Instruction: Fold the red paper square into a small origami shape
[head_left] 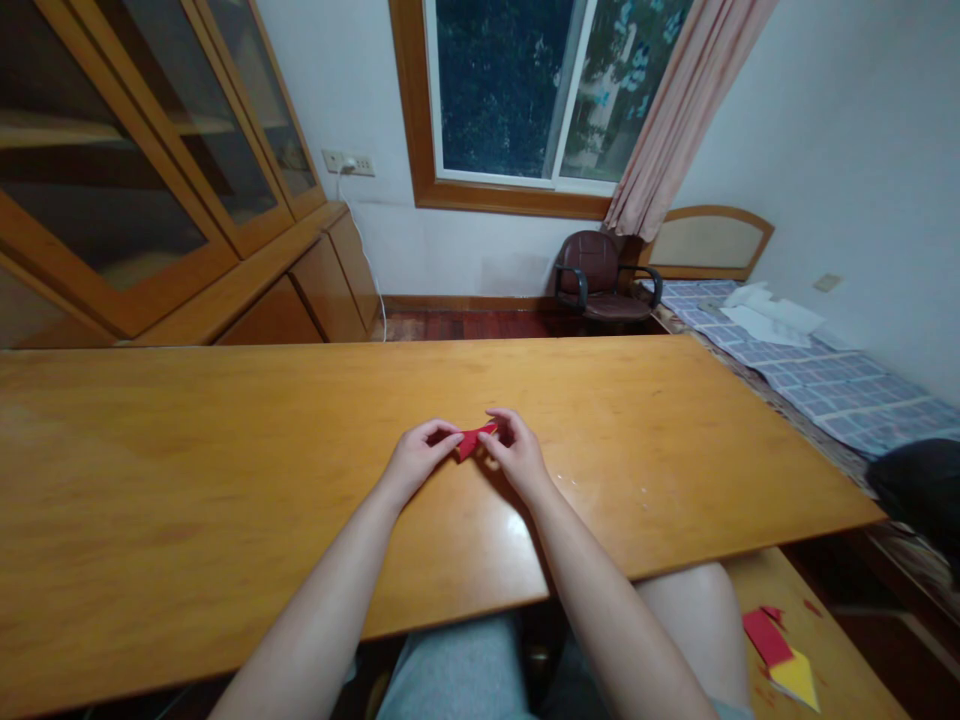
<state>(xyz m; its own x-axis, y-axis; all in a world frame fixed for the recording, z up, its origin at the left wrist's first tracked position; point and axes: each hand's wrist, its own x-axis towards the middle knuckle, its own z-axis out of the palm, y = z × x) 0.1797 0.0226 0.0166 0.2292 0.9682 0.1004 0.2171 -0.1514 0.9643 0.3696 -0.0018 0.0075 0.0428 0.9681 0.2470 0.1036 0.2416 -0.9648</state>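
Observation:
Between my two hands, just above the wooden table point(225, 480), is a small piece of folded red paper point(469, 444) with a thin yellow edge at its upper right. My left hand point(421, 452) pinches its left end between thumb and fingers. On the other side, my right hand point(517, 452) grips the right end, thumb in front and fingers behind. The fingers cover part of the paper, so its full folded shape is hidden.
At lower right, a low wooden surface point(847, 640) bears red paper point(768, 638), yellow paper point(796, 680) and red scraps. A glass-door cabinet point(225, 240) stands left. Beyond the table are a brown chair point(592, 270) and a bed point(795, 370). A black object point(919, 495) sits far right.

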